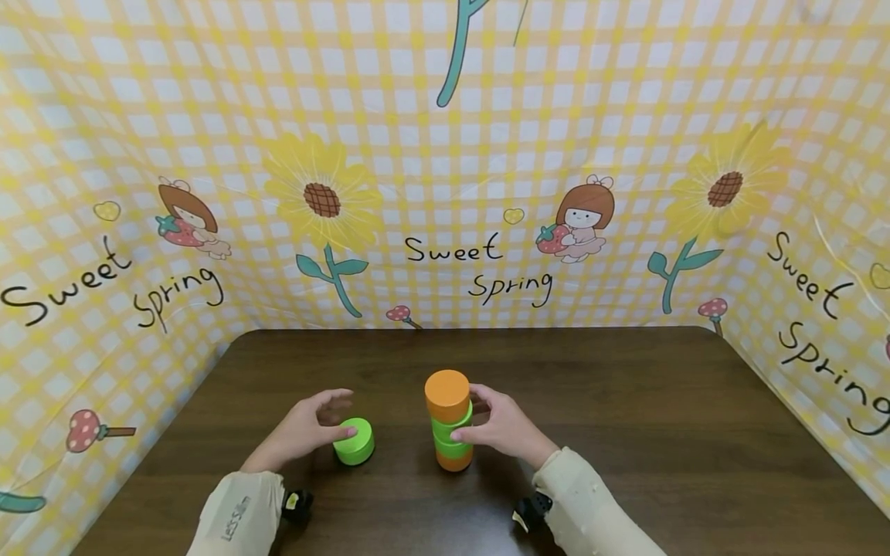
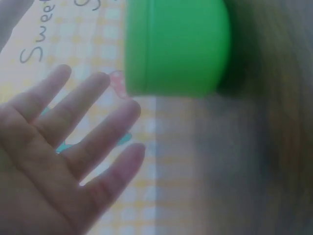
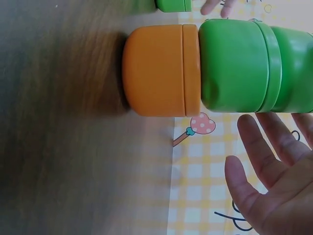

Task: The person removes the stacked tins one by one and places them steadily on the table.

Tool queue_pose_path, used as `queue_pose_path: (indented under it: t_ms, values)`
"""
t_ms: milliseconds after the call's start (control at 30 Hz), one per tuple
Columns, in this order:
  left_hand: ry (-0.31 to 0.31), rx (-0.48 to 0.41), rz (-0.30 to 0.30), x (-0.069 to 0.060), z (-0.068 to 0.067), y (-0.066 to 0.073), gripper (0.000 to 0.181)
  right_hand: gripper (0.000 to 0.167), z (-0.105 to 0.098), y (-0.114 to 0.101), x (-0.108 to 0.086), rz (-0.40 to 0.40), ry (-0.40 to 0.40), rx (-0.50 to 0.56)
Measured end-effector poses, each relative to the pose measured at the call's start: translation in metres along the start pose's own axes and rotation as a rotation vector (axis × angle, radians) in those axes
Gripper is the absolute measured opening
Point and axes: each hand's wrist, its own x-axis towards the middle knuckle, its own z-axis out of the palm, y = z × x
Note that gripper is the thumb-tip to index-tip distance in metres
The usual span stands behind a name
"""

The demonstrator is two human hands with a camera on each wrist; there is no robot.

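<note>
On the table stands a stack of small round lidded jars: an orange jar at the bottom, two green jars in the middle and another orange jar on top. My right hand is at the stack's right side, thumb in front of the green jars and fingers partly hidden behind. Its fingers look loosely extended in the right wrist view. To the left sits a single green jar. My left hand is beside it, fingers spread, the thumb overlapping the lid's edge; whether it touches I cannot tell.
A dark brown wooden table carries the jars. Around its back and sides hangs a yellow checked cloth printed with flowers and lettering. Each wrist wears a small black device below a pale sleeve.
</note>
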Motion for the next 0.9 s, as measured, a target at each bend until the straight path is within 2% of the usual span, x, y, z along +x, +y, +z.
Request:
queue_pose_path:
  t_ms: [167,433,667,800,900]
  values:
    - [0.004,-0.025,0.017,0.003,0.002,0.008,0.064,0.06,0.0,0.001,0.0,0.004,0.0,-0.006]
    - [0.007,-0.081,0.08,0.01,0.008,0.021,0.058,0.057,0.001,0.003,0.0,0.007,0.011,-0.007]
    - [-0.03,-0.062,0.15,0.012,0.012,0.038,0.056,0.055,0.002,0.005,0.0,0.006,0.012,0.007]
    - [-0.05,-0.083,0.204,0.013,0.014,0.048,0.052,0.055,0.002,0.005,0.0,0.004,0.015,0.012]
    - [-0.062,-0.104,0.223,0.014,0.014,0.054,0.051,0.055,0.002,0.005,0.001,0.008,0.012,0.007]
